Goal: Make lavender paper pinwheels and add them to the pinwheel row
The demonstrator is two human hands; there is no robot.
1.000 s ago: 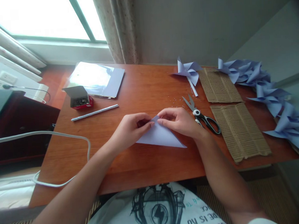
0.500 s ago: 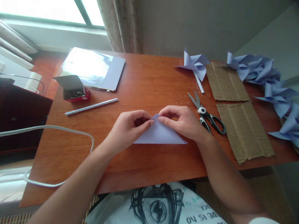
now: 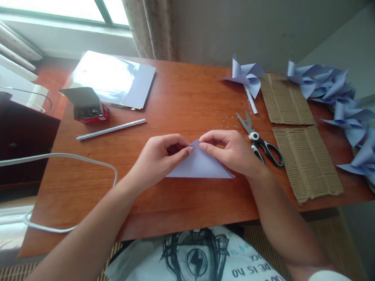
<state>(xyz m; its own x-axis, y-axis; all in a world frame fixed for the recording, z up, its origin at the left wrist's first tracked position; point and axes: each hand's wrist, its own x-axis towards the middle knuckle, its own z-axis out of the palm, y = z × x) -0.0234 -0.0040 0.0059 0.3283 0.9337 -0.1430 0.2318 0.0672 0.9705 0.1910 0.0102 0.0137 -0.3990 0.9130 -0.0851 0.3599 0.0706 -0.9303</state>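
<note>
Fingers (image 3: pixel 188 150) of left hand (image 3: pixel 159 157): curled in, thumb and forefinger tips closed on the top corner of the paper triangle (image 3: pixel 201 168). Fingers (image 3: pixel 208 148) of right hand (image 3: pixel 230 152): pinched shut on the same corner from the other side. The two sets of tips almost meet.

Paper triangle: pale lilac, folded, flat on the counter (image 3: pixel 179 103), about mid-width. Its long side faces the near edge, and its lower right corner lies free.

Just right of the right hand: scissors (image 3: pixel 262 143), black handles, blades slightly apart and pointing toward the far edge. Tiny pale specks (image 3: pixel 228 119) lie beyond the blades, too small to identify.

Right side: two cardboard pieces (image 3: pixel 306 162), corrugated, one behind the other. One pinwheel (image 3: pixel 245 76) on a white stick lies near the far edge. A heap of pinwheels (image 3: pixel 341 104) runs along the right edge.

Left of the left hand: paper stick (image 3: pixel 111 129), lying slantwise. Behind it is an open red box (image 3: pixel 88 107) with small dark contents. A stack of sheets (image 3: pixel 116 79) sits toward the far left corner. A white cable (image 3: pixel 82 159) loops in over the left edge.
</note>
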